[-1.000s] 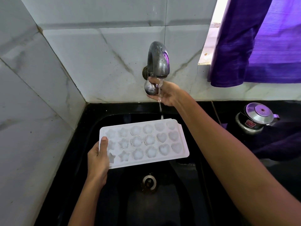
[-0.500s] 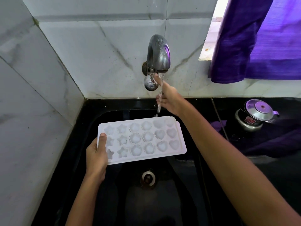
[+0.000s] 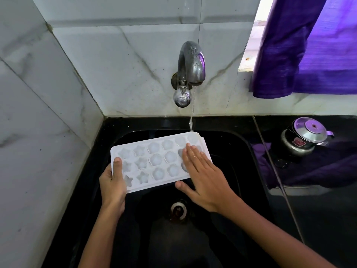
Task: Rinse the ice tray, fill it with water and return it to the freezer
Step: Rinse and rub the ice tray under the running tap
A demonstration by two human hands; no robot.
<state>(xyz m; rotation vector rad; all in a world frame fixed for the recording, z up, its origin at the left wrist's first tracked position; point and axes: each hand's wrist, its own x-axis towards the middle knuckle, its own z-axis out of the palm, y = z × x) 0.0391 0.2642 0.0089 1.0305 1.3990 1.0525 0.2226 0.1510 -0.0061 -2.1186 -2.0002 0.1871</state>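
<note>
We held the white ice tray (image 3: 154,161) over the black sink (image 3: 239,171), its far right corner under the thin stream of water (image 3: 191,120) falling from the steel tap (image 3: 190,64). Our left hand (image 3: 113,185) gripped the tray's left end, thumb curled over the rim. Our right hand (image 3: 204,176) lay flat on the right-hand moulds, fingers straight and close together. A small steel pot (image 3: 305,138) stood on the counter beside a purple curtain (image 3: 309,45).

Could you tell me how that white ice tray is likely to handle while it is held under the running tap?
The ice tray looks thin, so probably light and slightly flexible. It is wet, so likely slippery. Held at one end by the left hand, it may tip as it fills.
</note>
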